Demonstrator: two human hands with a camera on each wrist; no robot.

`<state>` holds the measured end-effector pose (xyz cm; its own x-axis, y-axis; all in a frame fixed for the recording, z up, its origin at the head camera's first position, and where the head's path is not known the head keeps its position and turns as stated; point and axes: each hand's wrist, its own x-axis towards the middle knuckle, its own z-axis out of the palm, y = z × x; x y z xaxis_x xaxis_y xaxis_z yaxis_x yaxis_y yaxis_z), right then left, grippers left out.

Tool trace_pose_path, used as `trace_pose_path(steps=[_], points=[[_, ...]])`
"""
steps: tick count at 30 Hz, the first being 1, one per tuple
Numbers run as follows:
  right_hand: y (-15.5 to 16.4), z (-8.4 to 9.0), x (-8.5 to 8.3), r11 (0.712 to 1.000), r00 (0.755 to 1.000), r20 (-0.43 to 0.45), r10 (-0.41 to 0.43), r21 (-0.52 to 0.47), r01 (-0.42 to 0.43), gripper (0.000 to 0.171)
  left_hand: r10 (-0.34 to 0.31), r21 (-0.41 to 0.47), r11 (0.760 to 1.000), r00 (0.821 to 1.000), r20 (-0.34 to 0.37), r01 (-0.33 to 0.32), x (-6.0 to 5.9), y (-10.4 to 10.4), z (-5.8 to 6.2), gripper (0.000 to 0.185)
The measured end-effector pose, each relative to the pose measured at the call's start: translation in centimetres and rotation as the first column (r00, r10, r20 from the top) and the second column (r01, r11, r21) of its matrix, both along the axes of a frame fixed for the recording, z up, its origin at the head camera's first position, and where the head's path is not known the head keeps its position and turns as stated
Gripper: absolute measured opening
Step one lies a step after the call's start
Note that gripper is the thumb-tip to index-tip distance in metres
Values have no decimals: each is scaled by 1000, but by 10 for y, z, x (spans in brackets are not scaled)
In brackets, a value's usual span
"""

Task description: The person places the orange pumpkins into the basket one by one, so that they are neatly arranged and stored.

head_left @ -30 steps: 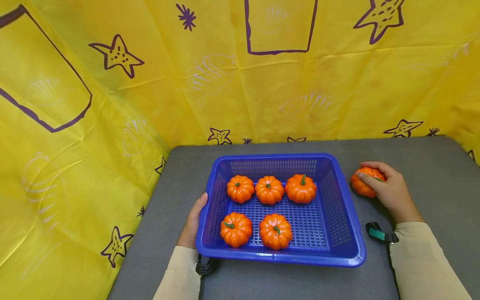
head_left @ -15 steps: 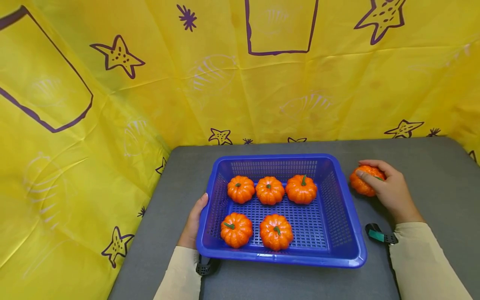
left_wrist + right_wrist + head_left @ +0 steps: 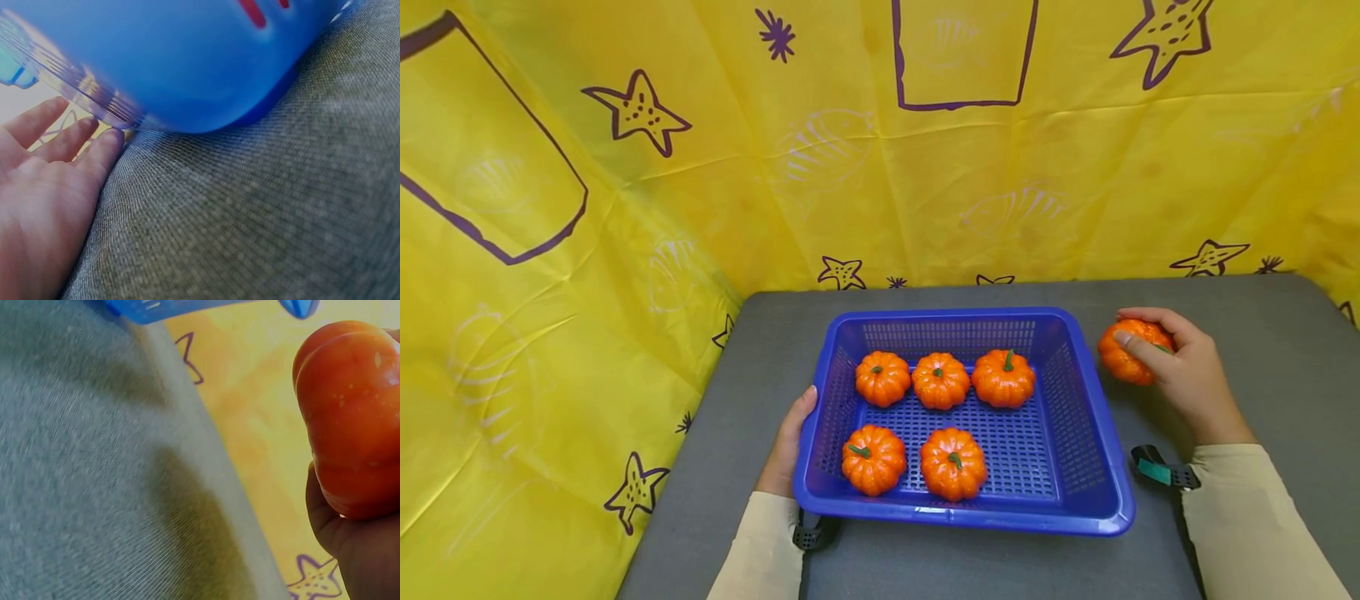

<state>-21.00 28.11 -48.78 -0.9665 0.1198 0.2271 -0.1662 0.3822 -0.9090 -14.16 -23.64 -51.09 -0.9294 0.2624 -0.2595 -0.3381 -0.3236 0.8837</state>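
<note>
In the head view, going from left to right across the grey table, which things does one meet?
Left hand → blue basket with five pumpkins → sixth pumpkin → right hand gripping it.

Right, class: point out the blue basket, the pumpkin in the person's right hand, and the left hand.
blue basket (image 3: 1101, 433), head view, right wall.
pumpkin (image 3: 1118, 360), head view, its left side.
left hand (image 3: 784, 454), head view, back of the hand.

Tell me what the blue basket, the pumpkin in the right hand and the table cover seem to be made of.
Blue basket: likely moulded plastic, glossy rim, regular perforated mesh walls and floor.
Pumpkin, gripped by the right hand: probably plastic or foam with a shiny painted coat; highlights show in the right wrist view.
Table cover: grey woven fabric or felt, matte, with a fine weave visible in the left wrist view.
</note>
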Motion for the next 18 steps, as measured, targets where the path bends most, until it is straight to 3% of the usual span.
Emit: trace_pose_path(steps=[11, 18], points=[[-11, 25, 7, 997, 997, -62, 47, -55, -50, 38, 11, -2, 1000, 1000, 17, -11, 2, -1, 0, 76], [-23, 47, 17, 994, 990, -108, 95, -41, -100, 35, 1, 20, 1000, 1000, 4, -1, 0, 2, 0, 76]])
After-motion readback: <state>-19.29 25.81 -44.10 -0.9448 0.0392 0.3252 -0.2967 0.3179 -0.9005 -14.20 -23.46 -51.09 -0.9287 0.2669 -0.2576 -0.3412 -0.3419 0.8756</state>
